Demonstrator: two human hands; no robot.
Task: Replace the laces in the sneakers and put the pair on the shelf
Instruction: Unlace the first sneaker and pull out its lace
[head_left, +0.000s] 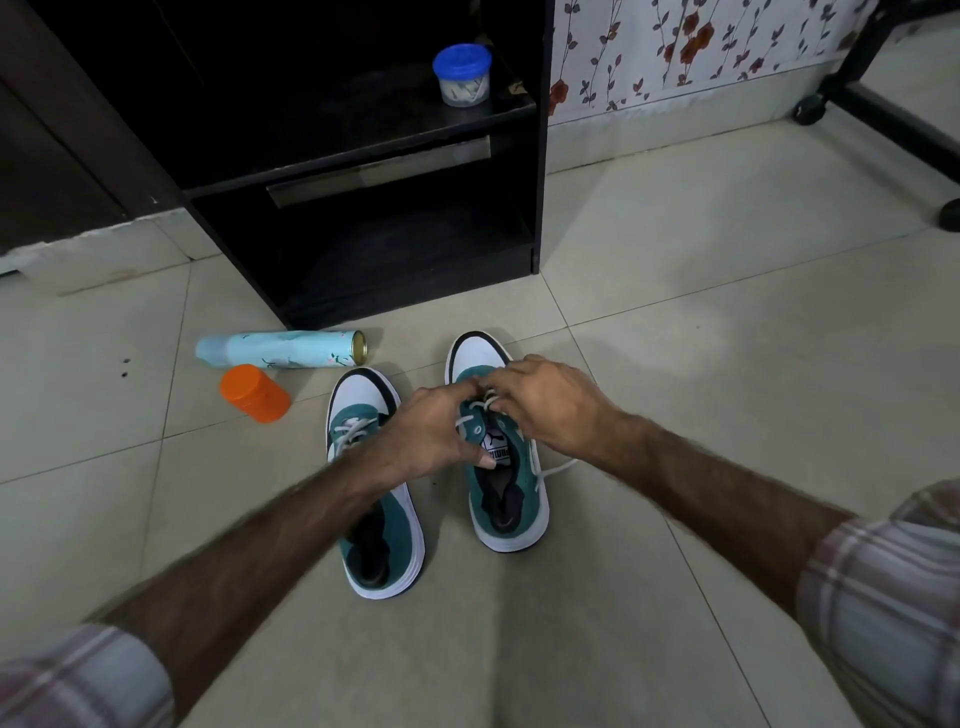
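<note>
the likeliest slip, as i judge it, is the white lace (558, 469) sliding back out of an eyelet, since a loose tail trails over the near right side of the right sneaker (501, 467) onto the floor. over that sneaker's eyelets, the left hand (431, 431) and right hand (545, 402) meet, fingers (470, 388) pinching the lace crossings. the left sneaker (374, 483) sits just left, the black shelf (363, 171) beyond.
</note>
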